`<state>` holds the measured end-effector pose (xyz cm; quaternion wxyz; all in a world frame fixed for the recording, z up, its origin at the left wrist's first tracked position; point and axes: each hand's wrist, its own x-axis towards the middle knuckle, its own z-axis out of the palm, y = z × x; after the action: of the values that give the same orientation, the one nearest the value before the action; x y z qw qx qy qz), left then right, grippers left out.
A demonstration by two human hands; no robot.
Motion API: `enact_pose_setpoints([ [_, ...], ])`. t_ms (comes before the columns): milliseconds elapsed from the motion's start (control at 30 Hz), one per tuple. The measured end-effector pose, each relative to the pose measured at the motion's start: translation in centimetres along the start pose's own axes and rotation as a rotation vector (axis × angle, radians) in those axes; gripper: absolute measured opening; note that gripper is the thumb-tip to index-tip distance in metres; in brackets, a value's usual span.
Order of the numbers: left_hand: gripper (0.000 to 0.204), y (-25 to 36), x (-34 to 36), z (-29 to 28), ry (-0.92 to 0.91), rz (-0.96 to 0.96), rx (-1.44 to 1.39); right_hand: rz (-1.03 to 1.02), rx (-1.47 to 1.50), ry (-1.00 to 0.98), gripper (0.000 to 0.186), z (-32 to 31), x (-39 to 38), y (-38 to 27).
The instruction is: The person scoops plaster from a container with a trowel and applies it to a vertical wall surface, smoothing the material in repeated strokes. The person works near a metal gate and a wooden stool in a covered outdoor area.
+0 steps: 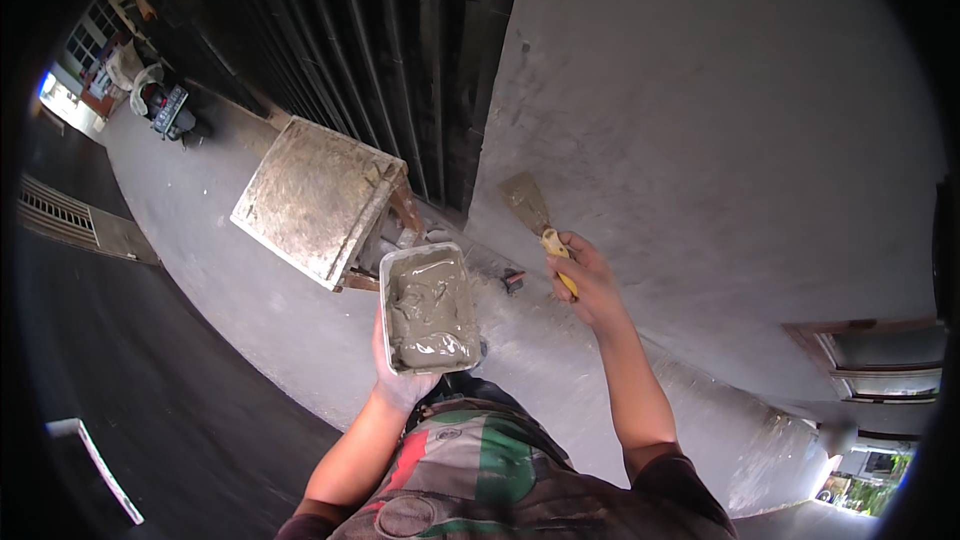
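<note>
My left hand point(398, 372) holds up a white rectangular plastic tub point(386, 315) from below and its near left side, most of the fingers hidden beneath it. Wet grey-brown plaster point(432, 305) fills much of the tub, its surface shiny and uneven. To the right, my right hand point(588, 278) is closed round the yellow handle of a putty knife point(560, 262). The knife's wide blade point(523, 198) is smeared with the same plaster and points up and left, in front of the grey wall point(700, 140). Whether blade and wall touch, I cannot tell.
A worn, stained small table point(315, 195) stands just left beyond the tub. Behind it rises a dark metal gate point(360, 70). A parked motorcycle point(172, 112) is at the far left. A small dark-and-red object point(513, 280) lies at the wall's foot; a framed window point(880, 360) is at right.
</note>
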<state>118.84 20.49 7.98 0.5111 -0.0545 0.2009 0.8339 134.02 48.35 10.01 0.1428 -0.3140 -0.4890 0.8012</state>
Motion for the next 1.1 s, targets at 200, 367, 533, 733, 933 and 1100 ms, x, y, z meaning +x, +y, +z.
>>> enact_pose_setpoints([
  [200, 0.082, 2.5, -1.0, -0.8, 0.056, 0.083, 0.056, -0.071, -0.122, 0.045, 0.027, -0.8, 7.3, 1.0],
  [367, 0.078, 5.5, -0.5, -0.3, 0.152, 0.097, 0.009, 0.004, -0.143, 0.0, 0.033, -2.1, 11.2, -1.9],
  [533, 0.077, 8.7, 1.0, -1.3, 0.194, 0.024, -0.049, 0.064, -0.078, 0.0, 0.035, -0.5, 12.8, -3.6],
  [733, 0.079, 11.6, 5.3, -1.6, 0.118, -0.064, -0.033, 0.104, -0.024, 0.076, 0.036, 0.3, 13.7, -4.4],
  [933, 0.083, 13.2, 9.0, -1.2, 0.056, -0.13, 0.058, 0.153, 0.051, 0.099, 0.037, 0.1, 14.7, -5.0],
  [1100, 0.084, 14.1, 11.0, -2.2, 0.102, -0.179, 0.029, 0.177, 0.215, 0.105, 0.036, 1.4, 14.6, -5.5],
])
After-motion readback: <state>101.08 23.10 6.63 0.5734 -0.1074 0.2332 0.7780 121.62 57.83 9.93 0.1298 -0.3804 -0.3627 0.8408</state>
